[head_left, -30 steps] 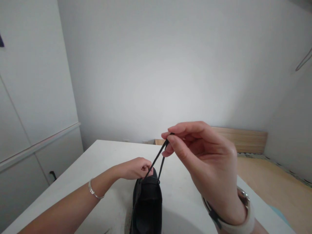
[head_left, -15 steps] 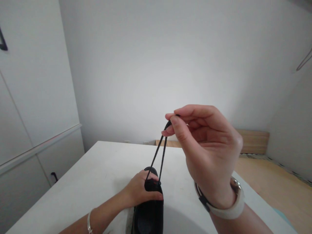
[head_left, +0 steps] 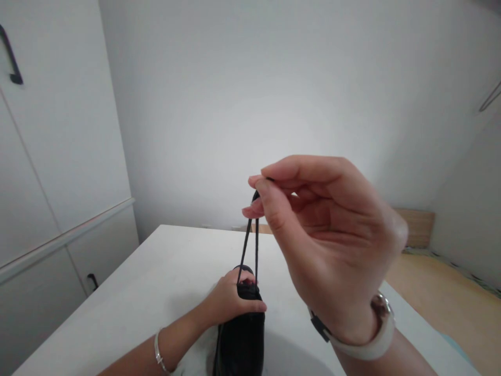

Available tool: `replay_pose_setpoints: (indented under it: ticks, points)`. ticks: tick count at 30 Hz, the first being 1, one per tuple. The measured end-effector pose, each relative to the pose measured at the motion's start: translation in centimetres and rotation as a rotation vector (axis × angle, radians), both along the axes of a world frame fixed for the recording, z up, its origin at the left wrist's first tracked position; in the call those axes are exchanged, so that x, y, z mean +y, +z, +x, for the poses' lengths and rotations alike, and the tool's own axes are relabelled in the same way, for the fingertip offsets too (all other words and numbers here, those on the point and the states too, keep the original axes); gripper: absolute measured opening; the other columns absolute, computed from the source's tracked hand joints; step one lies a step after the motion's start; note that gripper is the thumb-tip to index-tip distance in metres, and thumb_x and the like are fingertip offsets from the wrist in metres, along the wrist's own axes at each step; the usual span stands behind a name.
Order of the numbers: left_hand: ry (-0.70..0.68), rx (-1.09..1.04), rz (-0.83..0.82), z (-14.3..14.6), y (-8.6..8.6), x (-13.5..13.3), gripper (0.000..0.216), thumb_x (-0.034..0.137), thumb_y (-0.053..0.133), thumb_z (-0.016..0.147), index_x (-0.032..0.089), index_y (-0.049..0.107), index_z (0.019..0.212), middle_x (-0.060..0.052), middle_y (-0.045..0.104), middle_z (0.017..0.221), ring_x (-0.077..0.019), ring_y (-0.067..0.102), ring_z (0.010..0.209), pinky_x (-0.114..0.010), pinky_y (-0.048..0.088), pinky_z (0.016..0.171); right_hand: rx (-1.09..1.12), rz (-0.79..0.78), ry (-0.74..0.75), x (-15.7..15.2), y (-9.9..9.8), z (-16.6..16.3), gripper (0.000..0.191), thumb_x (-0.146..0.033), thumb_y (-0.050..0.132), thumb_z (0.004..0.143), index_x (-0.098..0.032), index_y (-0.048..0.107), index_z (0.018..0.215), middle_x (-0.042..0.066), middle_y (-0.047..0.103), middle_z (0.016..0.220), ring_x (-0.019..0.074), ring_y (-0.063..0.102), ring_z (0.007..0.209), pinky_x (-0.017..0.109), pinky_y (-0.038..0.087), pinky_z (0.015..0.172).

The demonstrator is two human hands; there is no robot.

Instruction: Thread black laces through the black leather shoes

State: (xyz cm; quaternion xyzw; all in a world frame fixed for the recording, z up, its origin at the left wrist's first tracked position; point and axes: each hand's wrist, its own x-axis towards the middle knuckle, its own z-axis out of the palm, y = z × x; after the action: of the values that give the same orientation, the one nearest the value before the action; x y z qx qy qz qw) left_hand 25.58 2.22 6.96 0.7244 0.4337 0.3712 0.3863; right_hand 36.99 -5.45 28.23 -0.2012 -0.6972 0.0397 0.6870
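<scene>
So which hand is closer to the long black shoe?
Left. The left hand lies across the long black shoe; the right hand is up above it, toward the right, pinching the thin black string lace.

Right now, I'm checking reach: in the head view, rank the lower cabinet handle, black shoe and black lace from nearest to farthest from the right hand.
1. Black lace: pinched in the right hand.
2. Black shoe: below and to the left, gripped by the left hand.
3. Lower cabinet handle: far left, beyond the table.
</scene>
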Motion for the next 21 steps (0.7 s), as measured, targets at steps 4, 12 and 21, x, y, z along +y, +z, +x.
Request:
replay_pose_setpoints:
  ticks: [4,12,21]
  points:
    - [0.253,-0.14,0.366,-0.9,5.1,-1.0,0.047,0.045,0.081,0.072,0.02,0.059,0.107,-0.006,0.066,0.101,-0.0219,0.06,0.09,-0.034,0.051,0.079,-0.032,0.058,-0.078,0.7,0.0,0.9,0.019,-0.005,0.065,0.087,-0.022,0.067,0.096,-0.001,0.07,0.087,0.0123,0.068,0.072,0.026,0.062,0.066]
    - [0.276,-0.029,1.166,-0.3,17.5,-5.3,0.009,0.017,0.063,0.091,0.017,0.061,0.083,0.003,0.061,0.071,-0.0104,0.055,0.064,-0.022,0.045,0.063,-0.05,0.044,-0.105,0.7,0.0,1.2,0.02,-0.001,0.063,0.086,-0.019,0.066,0.095,-0.002,0.068,0.086,0.0118,0.067,0.074,0.025,0.058,0.066]
    - [0.176,-0.133,0.886,0.0,19.7,-5.6,0.011,0.018,0.069,0.086,0.018,0.066,0.075,0.004,0.065,0.069,-0.0092,0.059,0.062,-0.018,0.047,0.06,0.053,-0.027,-0.134,0.8,-0.3,2.2,0.016,-0.004,0.062,0.084,-0.019,0.065,0.088,-0.002,0.066,0.085,0.0132,0.066,0.08,0.028,0.053,0.074]
